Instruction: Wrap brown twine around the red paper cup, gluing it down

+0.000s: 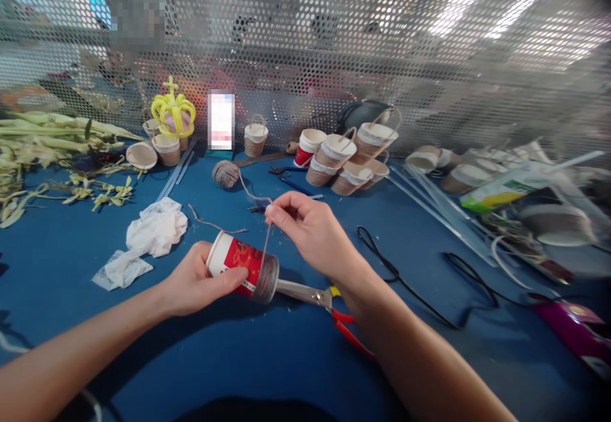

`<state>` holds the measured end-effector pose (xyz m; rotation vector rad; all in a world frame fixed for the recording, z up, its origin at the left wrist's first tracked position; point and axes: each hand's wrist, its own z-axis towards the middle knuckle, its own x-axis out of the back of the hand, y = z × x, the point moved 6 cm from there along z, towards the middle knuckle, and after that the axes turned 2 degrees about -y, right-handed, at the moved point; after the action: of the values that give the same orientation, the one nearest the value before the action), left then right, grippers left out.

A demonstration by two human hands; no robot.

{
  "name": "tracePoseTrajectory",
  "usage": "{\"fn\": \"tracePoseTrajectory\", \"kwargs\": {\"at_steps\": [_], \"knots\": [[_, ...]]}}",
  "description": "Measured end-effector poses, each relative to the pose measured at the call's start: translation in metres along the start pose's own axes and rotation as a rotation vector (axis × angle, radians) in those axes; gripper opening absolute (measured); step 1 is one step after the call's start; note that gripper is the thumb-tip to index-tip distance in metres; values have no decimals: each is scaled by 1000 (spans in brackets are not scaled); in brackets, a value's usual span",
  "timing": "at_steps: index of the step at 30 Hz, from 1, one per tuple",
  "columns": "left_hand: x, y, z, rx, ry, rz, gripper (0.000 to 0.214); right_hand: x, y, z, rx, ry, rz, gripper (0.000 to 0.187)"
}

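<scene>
My left hand (196, 280) grips a red paper cup (237, 263) lying on its side, its bottom end wrapped in grey-brown yarn. My right hand (305, 228) pinches the yarn strand (265, 237) just above the cup. The strand runs back to a yarn ball (225, 174) on the blue table (248, 358). Red-handled scissors (324, 304) lie under my right wrist.
Several yarn-wrapped cups (351, 154) stand at the back by a perforated metal screen (334, 40). A yellow crown (174, 114) sits back left, near green plant stems (48, 135). Crumpled white plastic (153, 231) lies left. A black cable (410, 288) and clutter fill the right.
</scene>
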<state>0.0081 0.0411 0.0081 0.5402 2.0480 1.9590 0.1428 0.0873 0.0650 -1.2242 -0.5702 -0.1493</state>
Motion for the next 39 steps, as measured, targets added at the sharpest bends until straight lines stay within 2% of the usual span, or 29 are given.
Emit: {"fn": "tracePoseTrajectory", "kwargs": {"at_steps": [6,10,17,27,39], "knots": [[-1,-4,2,55,40,-69,22,6,-11,-4,60,81,32,15],[-2,-3,2,58,17,-82,23,6,-11,-3,62,88,24,15],[0,4,-2,-106,0,4,22,-1,3,2,-7,18,-32,17],[-1,22,-7,-325,-21,145,24,-14,7,1,-33,-79,37,15],[4,35,-12,-502,85,319,28,-25,15,1,-86,-181,-14,16]]}}
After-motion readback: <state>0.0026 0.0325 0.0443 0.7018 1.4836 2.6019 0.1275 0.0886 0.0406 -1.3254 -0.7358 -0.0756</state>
